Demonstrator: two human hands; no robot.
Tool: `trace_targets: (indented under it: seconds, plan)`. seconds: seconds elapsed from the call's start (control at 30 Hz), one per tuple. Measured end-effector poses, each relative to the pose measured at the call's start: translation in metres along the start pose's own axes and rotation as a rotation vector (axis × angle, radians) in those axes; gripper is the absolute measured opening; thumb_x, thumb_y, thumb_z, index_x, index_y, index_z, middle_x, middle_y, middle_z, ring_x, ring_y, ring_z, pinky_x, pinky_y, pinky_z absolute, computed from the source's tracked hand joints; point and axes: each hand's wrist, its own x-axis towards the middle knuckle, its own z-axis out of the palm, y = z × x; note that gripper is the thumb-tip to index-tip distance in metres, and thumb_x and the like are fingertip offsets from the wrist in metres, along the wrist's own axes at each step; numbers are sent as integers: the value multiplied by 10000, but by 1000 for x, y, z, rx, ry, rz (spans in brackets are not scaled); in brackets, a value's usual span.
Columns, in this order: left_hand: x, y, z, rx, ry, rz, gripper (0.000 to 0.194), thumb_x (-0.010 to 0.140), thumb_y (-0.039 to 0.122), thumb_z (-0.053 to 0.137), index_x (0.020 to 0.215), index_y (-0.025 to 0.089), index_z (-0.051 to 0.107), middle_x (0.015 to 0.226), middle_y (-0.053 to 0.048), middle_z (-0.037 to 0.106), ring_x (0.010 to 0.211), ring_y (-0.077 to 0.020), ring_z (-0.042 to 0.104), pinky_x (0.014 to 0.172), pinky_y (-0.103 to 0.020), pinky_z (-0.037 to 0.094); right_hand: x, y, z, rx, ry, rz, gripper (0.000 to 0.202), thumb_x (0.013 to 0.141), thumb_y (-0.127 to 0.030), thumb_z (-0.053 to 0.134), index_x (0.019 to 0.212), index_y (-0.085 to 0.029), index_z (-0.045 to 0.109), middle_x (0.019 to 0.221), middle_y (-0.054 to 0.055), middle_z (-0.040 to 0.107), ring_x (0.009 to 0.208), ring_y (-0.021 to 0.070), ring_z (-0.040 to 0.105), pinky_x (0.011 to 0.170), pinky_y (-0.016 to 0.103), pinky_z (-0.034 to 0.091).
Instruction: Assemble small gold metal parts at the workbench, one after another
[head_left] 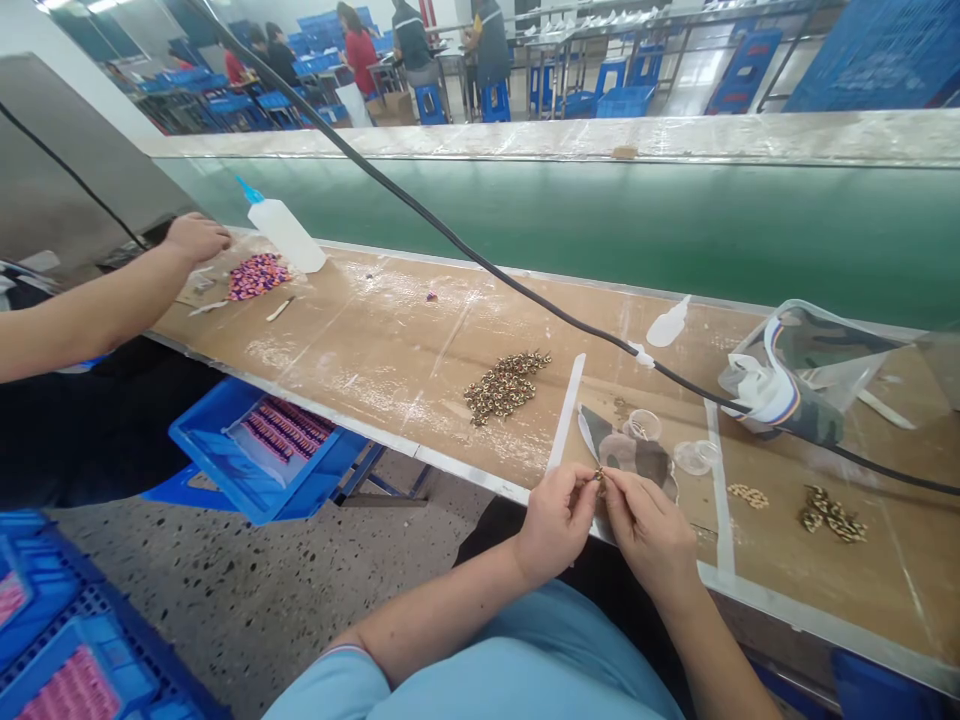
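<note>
Over the near edge of the bench, my left hand (556,520) and my right hand (651,522) meet fingertip to fingertip. Pinched between them is a small dark-and-gold piece (599,475), its exact kind too small to make out. Just beyond my fingers lie a patterned grey-brown sheet (626,452) and a small clear cup (643,426). A heap of similar dark-and-gold pieces (504,388) sits ahead to the left. To the right are a few light tan bits (748,496) and a smaller dark-and-gold pile (834,515).
A black cable (450,235) crosses the view above the cardboard-covered bench (375,350). A clear-sided pouch (806,385) stands right. At left, a co-worker's arm (105,290) reaches near pink-purple pieces (257,276) and a white bottle (286,235). Blue trays (225,450) sit lower left.
</note>
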Motion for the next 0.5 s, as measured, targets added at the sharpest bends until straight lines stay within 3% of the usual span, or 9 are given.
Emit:
trace_targets:
  seconds: [0.5]
  plan:
    - [0, 0, -1, 37, 6, 54, 142, 900, 219, 451, 900, 165, 583, 765, -51, 654, 687, -138, 617, 640, -240, 507, 1, 0, 0, -8, -10, 8, 197, 957, -227, 436, 953, -160, 621, 840, 44, 702, 752, 115, 663, 726, 209, 510]
